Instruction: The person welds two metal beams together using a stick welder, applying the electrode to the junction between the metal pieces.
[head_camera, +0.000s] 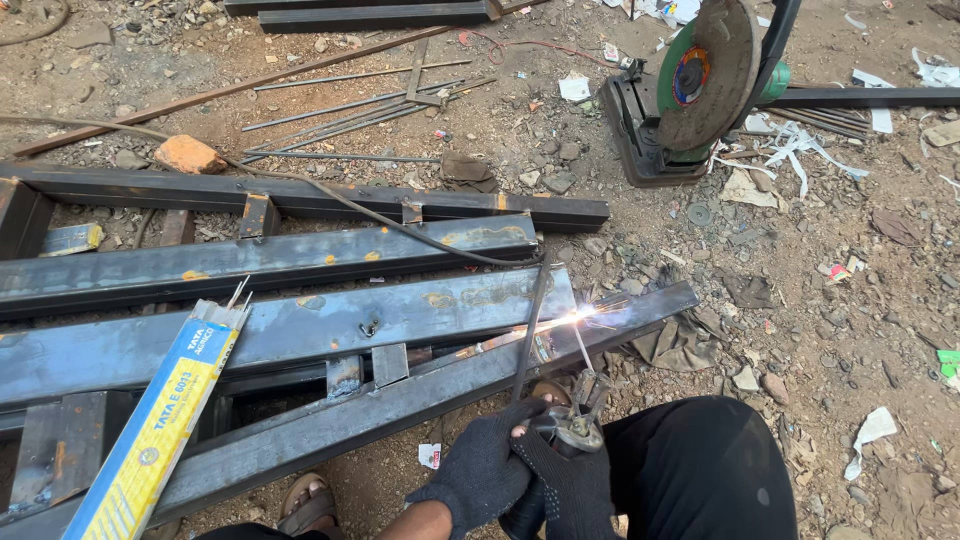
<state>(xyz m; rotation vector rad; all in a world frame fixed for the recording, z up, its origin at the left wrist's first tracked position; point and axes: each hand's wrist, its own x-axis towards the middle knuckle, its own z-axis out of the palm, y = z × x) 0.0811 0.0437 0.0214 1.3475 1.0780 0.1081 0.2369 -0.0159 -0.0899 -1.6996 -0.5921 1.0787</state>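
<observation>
Both my hands wear dark knit gloves at the bottom centre. My right hand (570, 480) grips a metal welding electrode holder (578, 420). My left hand (480, 470) wraps around it from the left, beside the black cable (530, 330). A thin welding rod (581, 347) runs up from the holder to a bright white spark (580, 317) on a long dark steel tube (400, 400). That tube lies diagonally against a wider steel bar (300, 330).
More steel bars (250, 260) lie to the left. A yellow and blue electrode box (160, 420) leans on them. A chop saw with a round disc (690, 90) stands at top right. Thin rods (350, 110), stones and paper scraps litter the dirt. My knee (700, 470) is bottom right.
</observation>
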